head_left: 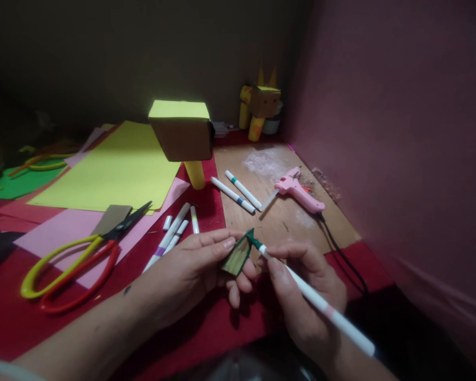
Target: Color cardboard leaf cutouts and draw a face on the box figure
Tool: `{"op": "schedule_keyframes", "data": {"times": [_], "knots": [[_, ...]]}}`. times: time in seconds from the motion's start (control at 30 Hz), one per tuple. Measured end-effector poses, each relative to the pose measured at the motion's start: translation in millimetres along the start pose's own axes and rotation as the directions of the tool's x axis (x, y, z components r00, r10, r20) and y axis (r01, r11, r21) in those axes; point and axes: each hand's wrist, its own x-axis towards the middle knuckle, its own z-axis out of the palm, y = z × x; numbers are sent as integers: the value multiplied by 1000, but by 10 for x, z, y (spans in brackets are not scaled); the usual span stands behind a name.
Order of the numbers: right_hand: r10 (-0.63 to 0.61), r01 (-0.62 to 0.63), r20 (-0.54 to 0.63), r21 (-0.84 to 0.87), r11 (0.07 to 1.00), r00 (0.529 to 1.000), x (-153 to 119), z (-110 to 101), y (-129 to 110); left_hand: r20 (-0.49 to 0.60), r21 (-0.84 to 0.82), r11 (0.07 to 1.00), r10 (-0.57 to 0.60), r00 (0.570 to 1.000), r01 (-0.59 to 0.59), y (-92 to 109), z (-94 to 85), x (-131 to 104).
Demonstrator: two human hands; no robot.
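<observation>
Marker [313, 296] clamped in right hand [315, 283]; green tip [255, 241] touching green-edged piece [237, 259]; left hand [198, 259] pinching piece

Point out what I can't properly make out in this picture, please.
In the head view:
Green-edged piece: its underside, hidden by its upper face.
White object: partly behind the cardboard animal.
White thing, lower left: cut off by frame edges.
Cord of the glue gun: far end lost in shadow.
</observation>
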Motion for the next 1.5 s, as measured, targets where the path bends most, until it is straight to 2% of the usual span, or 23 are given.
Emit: {"op": "schedule_keyframes", "data": {"times": [0.27, 0.47, 0.63, 0.7, 0.87, 1.03, 1.27, 1.43, 1.5], "knots": [[-26, 26, -59, -2, 1000, 998, 19, 20, 9, 17, 15, 1000, -7, 1000, 7, 3, -12, 14], [3, -11, 108, 72, 997, 994, -27, -21, 40, 8, 14, 1000, -1, 1000, 1, 1, 6, -3], [-39, 36, -64, -51, 998, 997, 0, 10, 3, -6, 26, 999, -23, 1000, 24, -1, -4, -13], [-48, 43, -87, -60, 997, 995, 10, 23, -14, -12, 25, 999, -29, 1000, 29, -1, -15, -7], [-27, 27, 7, -39, 999, 1000, 4, 0, -17, 6, 21, 1000, -5, 1000, 4, -1, -3, 5], [-74, 77, 68, -45, 996, 995, -6, -16, 19, 7, 17, 1000, -3, 1000, 3, 2, 27, -12], [-72, 72, 9, -82, 994, 997, -5, -13, 25, 17, 31, 999, -13, 1000, 12, 10, 11, -7], [-75, 81, 53, -139, 987, 996, -16, -22, 10, 26, 20, 1000, -5, 1000, 5, 13, 15, 4], [-91, 95, 34, -155, 983, 995, -18, -23, 15, 29, 18, 1000, -5, 1000, 4, 9, 14, 9]]}}
